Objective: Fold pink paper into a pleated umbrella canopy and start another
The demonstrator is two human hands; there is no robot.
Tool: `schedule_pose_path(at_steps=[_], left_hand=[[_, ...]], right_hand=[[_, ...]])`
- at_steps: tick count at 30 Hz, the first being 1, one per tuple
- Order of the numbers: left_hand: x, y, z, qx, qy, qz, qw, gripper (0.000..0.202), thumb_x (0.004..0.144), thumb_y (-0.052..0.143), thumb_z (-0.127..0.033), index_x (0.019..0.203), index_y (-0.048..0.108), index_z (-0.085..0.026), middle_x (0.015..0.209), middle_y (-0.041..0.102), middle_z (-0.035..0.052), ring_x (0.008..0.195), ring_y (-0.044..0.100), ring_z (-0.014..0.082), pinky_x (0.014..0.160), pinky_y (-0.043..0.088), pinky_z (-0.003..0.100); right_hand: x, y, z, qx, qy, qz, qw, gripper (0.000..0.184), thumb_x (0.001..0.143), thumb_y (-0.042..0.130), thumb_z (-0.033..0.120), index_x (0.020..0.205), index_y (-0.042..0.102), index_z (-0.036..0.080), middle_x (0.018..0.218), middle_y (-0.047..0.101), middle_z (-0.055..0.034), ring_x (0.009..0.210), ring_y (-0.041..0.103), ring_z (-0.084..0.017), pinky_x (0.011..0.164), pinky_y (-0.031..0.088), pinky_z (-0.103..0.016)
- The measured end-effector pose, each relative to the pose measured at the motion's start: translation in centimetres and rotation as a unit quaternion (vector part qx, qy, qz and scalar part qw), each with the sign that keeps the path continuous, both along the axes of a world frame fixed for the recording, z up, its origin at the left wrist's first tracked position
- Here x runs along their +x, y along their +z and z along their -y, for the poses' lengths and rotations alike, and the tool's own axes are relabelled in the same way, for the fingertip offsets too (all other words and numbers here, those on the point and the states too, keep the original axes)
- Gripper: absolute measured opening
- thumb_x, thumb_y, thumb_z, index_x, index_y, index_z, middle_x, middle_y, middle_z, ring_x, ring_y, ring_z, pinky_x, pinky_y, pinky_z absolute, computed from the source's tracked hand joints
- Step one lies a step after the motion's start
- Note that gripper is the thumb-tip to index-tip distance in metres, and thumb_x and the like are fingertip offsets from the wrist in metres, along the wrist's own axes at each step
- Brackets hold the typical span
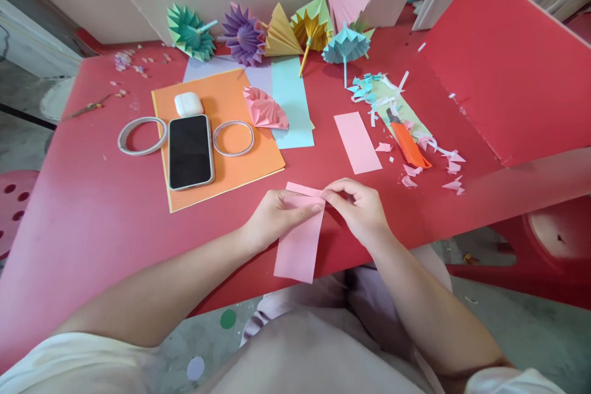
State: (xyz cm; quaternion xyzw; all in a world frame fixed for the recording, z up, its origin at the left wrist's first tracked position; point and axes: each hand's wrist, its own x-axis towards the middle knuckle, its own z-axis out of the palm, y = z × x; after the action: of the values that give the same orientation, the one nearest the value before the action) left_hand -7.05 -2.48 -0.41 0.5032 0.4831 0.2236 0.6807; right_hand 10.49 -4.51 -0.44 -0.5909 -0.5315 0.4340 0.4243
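Between my hands is a strip of pink paper [299,249], creased across near its far end, its near end reaching toward the table's front edge. My left hand [277,215] is closed on it, thumb lying along the fold. At the fold's right end, my right hand [357,206] pinches the paper between thumb and fingers. A second pink paper rectangle [358,143] lies flat just beyond my right hand. Farther left, a pleated pink paper piece [265,109] rests on blue and orange sheets.
Left lie orange paper [249,163], a phone [190,152], a white earbud case [188,104] and two tape rolls [233,138]. Right are an orange cutter [409,144] and paper scraps. Several paper umbrellas [345,49] line the back; a red board [512,74] stands at right.
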Motion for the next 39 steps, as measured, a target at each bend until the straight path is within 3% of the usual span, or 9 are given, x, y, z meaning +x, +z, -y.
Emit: schedule_pose_path(at_steps=[7,16,21,23,26,28,31,34,39], left_hand=[[0.1,0.3,0.2,-0.004,-0.01,-0.04,0.999,0.038,0.07,0.068,-0.05,0.069,0.067,-0.013,0.063,0.065,0.0025,0.055,0.058,0.0134,0.047,0.041,0.02],[0.1,0.1,0.4,-0.027,0.016,-0.025,0.999,0.038,0.071,0.068,-0.051,0.066,0.066,-0.013,0.06,0.062,0.0009,0.052,0.052,0.0109,0.048,0.04,0.021],[0.0,-0.1,0.5,-0.036,0.028,-0.028,0.999,0.041,0.07,0.069,-0.051,0.059,0.061,-0.013,0.053,0.056,-0.0016,0.047,0.046,0.0074,0.045,0.034,0.019],[-0.1,-0.2,0.4,-0.032,0.031,-0.031,0.999,0.041,0.071,0.067,-0.052,0.06,0.061,-0.013,0.054,0.058,-0.001,0.048,0.049,0.0088,0.046,0.036,0.02],[-0.5,-0.4,-0.2,-0.002,0.064,-0.035,0.997,0.04,0.071,0.066,-0.053,0.074,0.064,-0.013,0.065,0.063,0.0018,0.054,0.055,0.013,0.049,0.042,0.022],[-1.0,-0.4,-1.0,0.04,0.099,-0.029,0.994,0.044,0.072,0.066,-0.051,0.097,0.063,-0.016,0.074,0.065,0.0023,0.061,0.058,0.0146,0.053,0.044,0.023],[-2.0,-0.5,-2.5,0.125,0.126,-0.101,0.979,0.067,0.075,0.065,-0.048,0.132,0.042,-0.024,0.055,0.05,-0.0075,0.046,0.045,0.0085,0.045,0.034,0.018],[-2.8,-0.7,-3.6,0.211,0.133,-0.193,0.949,0.07,0.077,0.063,-0.045,0.138,0.034,-0.03,0.052,0.039,-0.0102,0.045,0.038,0.0068,0.046,0.03,0.017],[-3.4,-1.4,-4.3,0.249,0.153,-0.244,0.925,0.064,0.076,0.062,-0.046,0.134,0.039,-0.032,0.079,0.059,-0.0032,0.053,0.046,0.0082,0.051,0.038,0.021]], right_hand=[[2.2,-0.8,-1.0,0.034,-0.137,-0.081,0.987,0.016,0.073,0.068,0.038,0.073,0.068,0.021,0.073,0.066,0.0,0.072,0.062,-0.016,0.071,0.052,-0.032],[2.3,-1.1,-1.1,0.042,-0.146,-0.106,0.983,0.021,0.073,0.067,0.041,0.074,0.067,0.02,0.072,0.065,-0.0006,0.07,0.062,-0.015,0.072,0.055,-0.033],[3.8,-0.5,-1.8,0.055,-0.219,-0.204,0.953,0.017,0.07,0.07,0.037,0.072,0.066,0.02,0.066,0.06,0.003,0.066,0.061,-0.011,0.071,0.058,-0.031],[5.2,-0.3,-2.3,0.056,-0.234,-0.194,0.951,0.018,0.069,0.072,0.036,0.073,0.067,0.02,0.066,0.06,0.0028,0.067,0.061,-0.011,0.067,0.058,-0.028],[7.4,-0.5,-2.9,0.067,-0.271,-0.128,0.952,0.02,0.068,0.071,0.038,0.077,0.068,0.02,0.067,0.06,0.0019,0.064,0.06,-0.011,0.055,0.056,-0.025],[8.8,-0.8,-3.3,0.054,-0.296,-0.051,0.952,0.023,0.069,0.069,0.041,0.078,0.068,0.02,0.065,0.06,0.0019,0.053,0.054,-0.01,0.044,0.05,-0.022],[10.3,-1.6,-3.6,0.045,-0.311,-0.013,0.949,0.025,0.068,0.069,0.041,0.077,0.068,0.017,0.057,0.056,0.0023,0.041,0.045,-0.008,0.034,0.038,-0.022],[10.7,-2.4,-3.5,0.041,-0.311,0.019,0.949,0.027,0.07,0.066,0.042,0.08,0.069,0.017,0.051,0.051,0.0046,0.037,0.041,-0.007,0.034,0.036,-0.022],[10.1,-3.1,-3.2,0.028,-0.292,0.082,0.952,0.029,0.073,0.061,0.044,0.084,0.069,0.018,0.052,0.054,0.0039,0.038,0.042,-0.008,0.036,0.035,-0.022]])
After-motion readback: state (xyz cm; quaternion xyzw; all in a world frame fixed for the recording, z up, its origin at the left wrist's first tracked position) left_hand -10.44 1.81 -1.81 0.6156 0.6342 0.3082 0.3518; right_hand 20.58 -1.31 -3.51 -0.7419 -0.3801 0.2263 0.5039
